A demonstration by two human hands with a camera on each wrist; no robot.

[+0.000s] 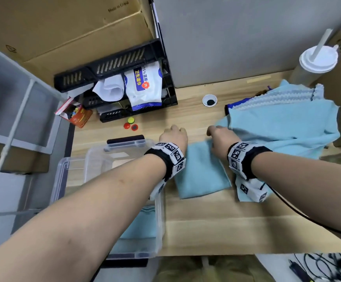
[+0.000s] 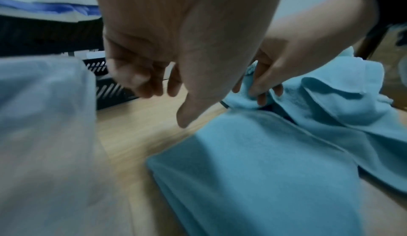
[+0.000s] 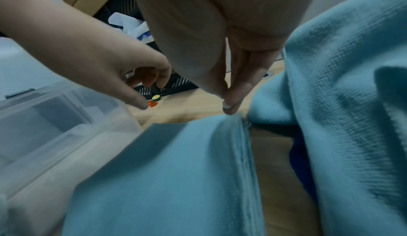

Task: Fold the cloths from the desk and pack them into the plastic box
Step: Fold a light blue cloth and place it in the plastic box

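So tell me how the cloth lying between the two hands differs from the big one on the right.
The folded cloth lies flat as a neat rectangle; the loose cloth is spread out and rumpled. The folded cloth shows stacked layers along one edge; the loose cloth drapes in open folds. No hand grips the folded cloth, while the right hand pinches the loose cloth's corner. Both are light blue and lie on the desk.

At eleven o'clock a black crate (image 1: 114, 64) holds a wipes pack (image 1: 145, 86) and white paper (image 1: 110, 88). Just below it, three round magnets (image 1: 130, 124) dot the wood beside a small red box (image 1: 78, 116). At one o'clock, a lidded cup (image 1: 316, 62) with straw. Cardboard boxes (image 1: 68, 27) up top.
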